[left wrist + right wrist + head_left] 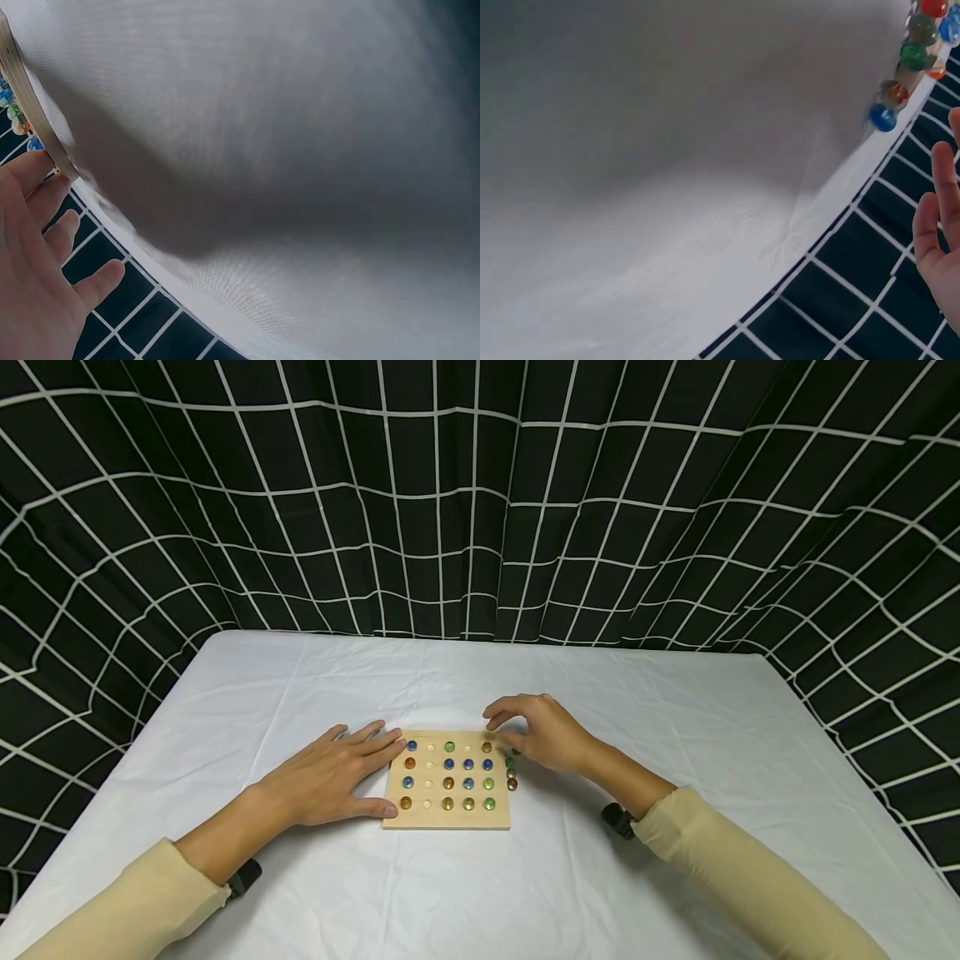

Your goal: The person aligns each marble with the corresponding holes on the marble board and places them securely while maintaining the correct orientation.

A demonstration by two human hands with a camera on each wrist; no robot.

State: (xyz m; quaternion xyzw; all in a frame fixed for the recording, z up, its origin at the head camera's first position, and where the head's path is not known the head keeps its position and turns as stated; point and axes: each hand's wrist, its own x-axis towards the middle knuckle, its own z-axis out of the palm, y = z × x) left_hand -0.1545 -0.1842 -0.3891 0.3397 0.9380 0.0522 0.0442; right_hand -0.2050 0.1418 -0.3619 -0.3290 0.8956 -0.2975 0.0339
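Observation:
A light wooden board lies flat on the white cloth, with glass marbles in blue, green, amber and brown sitting in rows of round hollows. The second column from the left holds no marbles, and one hollow at the top of the fourth column is bare. My left hand rests at the board's left side, fingers spread, index finger and thumb touching its edge. Over the upper right corner hovers my right hand, fingers loosely bent and apart, with nothing visible between them. Beside the board's right edge lie several loose marbles, partly hidden by this hand.
White cloth covers the table, lightly creased. Behind and at both sides hangs a black curtain with a white grid. A dark wrist device sits at the right cuff, another at the left.

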